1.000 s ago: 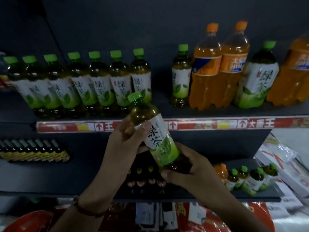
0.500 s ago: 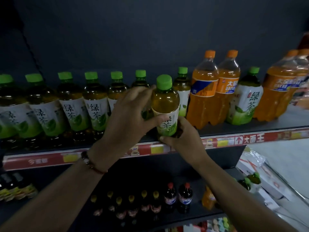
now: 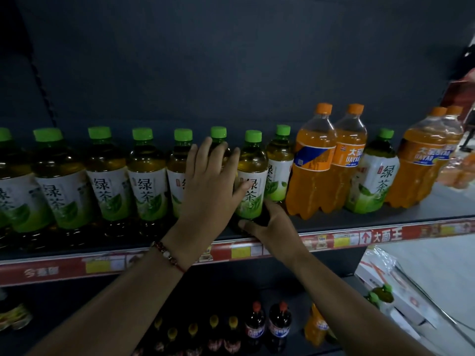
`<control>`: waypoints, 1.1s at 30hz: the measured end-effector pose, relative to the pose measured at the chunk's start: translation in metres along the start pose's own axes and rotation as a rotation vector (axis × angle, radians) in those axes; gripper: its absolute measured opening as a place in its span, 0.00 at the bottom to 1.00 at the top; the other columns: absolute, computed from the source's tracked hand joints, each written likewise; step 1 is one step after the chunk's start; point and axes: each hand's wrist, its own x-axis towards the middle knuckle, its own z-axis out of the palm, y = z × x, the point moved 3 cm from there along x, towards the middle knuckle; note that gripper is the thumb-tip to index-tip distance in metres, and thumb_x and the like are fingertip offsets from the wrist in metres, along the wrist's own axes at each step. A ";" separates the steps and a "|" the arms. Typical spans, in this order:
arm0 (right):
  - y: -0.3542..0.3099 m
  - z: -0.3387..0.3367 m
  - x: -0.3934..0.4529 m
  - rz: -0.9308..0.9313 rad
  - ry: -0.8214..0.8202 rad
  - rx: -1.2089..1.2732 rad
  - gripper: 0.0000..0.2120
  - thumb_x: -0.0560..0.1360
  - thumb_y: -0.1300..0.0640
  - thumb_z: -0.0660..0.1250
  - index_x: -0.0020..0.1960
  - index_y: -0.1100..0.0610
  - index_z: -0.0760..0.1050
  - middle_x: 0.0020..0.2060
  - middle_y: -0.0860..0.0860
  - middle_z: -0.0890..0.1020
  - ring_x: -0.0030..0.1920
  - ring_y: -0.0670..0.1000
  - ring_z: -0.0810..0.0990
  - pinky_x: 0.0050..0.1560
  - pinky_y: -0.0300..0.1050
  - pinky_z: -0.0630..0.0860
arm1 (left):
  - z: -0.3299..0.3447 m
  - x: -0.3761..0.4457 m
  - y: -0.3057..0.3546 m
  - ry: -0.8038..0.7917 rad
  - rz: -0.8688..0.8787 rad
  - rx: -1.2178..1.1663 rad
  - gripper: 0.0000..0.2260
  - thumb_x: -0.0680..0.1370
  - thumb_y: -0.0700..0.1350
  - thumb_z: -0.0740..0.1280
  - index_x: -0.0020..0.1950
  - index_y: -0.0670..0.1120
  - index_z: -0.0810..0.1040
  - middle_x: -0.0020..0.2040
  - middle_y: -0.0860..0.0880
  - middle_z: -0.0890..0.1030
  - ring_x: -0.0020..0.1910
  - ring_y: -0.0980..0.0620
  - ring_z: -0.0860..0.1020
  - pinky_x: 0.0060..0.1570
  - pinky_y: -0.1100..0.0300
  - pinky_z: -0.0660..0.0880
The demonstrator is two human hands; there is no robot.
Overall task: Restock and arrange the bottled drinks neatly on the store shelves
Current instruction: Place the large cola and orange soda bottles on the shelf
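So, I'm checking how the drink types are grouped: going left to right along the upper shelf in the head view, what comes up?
Row of green tea bottles → left hand → the held green tea bottle → two orange soda bottles → lone green tea bottle → more orange soda bottles.

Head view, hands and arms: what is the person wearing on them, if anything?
Both forearms are bare, with no sleeves in view and no gloves. The left wrist carries a beaded bracelet of dark red beads with one pale bead, on a thin red cord. The left hand and right hand show no rings or watch that can be made out in this dim light.
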 end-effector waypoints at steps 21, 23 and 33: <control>-0.092 -0.145 -0.005 -0.256 0.000 -0.798 0.26 0.76 0.50 0.68 0.72 0.45 0.64 0.68 0.44 0.70 0.65 0.43 0.69 0.59 0.39 0.69 | -0.014 0.015 0.072 0.002 0.128 -0.066 0.30 0.75 0.56 0.68 0.75 0.48 0.67 0.74 0.38 0.67 0.74 0.37 0.63 0.72 0.39 0.57; -0.107 -0.167 0.007 -0.372 0.082 -0.806 0.24 0.76 0.49 0.67 0.70 0.46 0.68 0.66 0.44 0.72 0.65 0.42 0.69 0.63 0.40 0.68 | -0.007 0.030 0.089 -0.010 0.145 -0.020 0.33 0.73 0.57 0.70 0.75 0.48 0.67 0.73 0.38 0.68 0.73 0.36 0.65 0.71 0.38 0.59; -0.127 -0.207 0.103 -0.415 -0.102 -0.782 0.27 0.78 0.47 0.64 0.75 0.47 0.60 0.74 0.49 0.63 0.71 0.50 0.65 0.60 0.42 0.63 | 0.041 0.064 0.121 -0.114 -0.080 0.186 0.39 0.72 0.64 0.67 0.78 0.48 0.61 0.76 0.38 0.63 0.74 0.34 0.62 0.74 0.34 0.50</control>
